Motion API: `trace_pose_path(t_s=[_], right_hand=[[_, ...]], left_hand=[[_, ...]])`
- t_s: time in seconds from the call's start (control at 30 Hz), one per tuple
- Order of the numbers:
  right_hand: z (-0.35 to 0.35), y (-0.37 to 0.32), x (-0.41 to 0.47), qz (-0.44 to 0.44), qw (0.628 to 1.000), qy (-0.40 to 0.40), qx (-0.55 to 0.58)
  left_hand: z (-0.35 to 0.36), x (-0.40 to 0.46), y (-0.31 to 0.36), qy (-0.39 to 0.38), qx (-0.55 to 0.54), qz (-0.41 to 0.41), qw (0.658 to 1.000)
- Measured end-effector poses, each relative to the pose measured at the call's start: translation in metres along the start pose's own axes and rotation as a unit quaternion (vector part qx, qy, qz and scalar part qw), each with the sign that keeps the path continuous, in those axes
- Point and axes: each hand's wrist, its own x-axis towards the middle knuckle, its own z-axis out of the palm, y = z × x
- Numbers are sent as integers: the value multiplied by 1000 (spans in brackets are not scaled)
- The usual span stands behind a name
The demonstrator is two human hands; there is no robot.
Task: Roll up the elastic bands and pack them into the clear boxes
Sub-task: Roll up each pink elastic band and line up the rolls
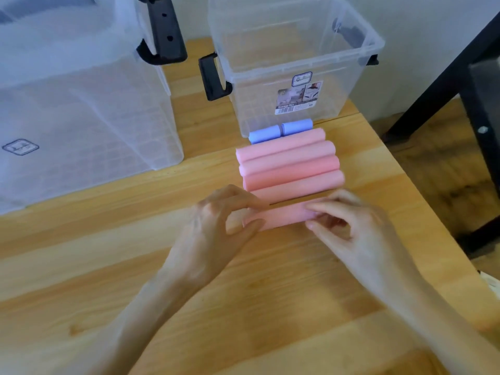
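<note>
Both hands — left hand [216,220], right hand [349,226] — pinch the pink roll [281,216] on the bench [108,266]; loosening either end could let it unroll.

Wooden table [81,266] beside a black frame [443,85].

1. Looks like a plain room at home or a small office, can't tell which.
2. Light wooden worktop [108,266] against a bare white wall [433,36].
3. Clear storage boxes [297,63] sit beyond the hands.
4. Black furniture leg [443,77] and wood-look floor [433,163] off to the right.
</note>
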Motion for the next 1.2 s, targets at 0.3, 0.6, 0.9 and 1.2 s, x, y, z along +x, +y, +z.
trace_pose_path(t_s=[0.3, 0.6, 0.9, 1.2], right_hand=[[-1, -38, 2, 191, 975, 3, 111], [-3, -67, 15, 401, 875, 75, 259], [11, -85, 36, 617, 627, 199, 433], [38, -94, 51, 647, 625, 214, 381]], left_hand=[[-5, 1, 15, 9, 112, 28, 993], [-16, 14, 32, -84, 102, -71, 989], [-20, 27, 28, -125, 56, -114, 984], [-16, 41, 29, -91, 52, -98, 990]])
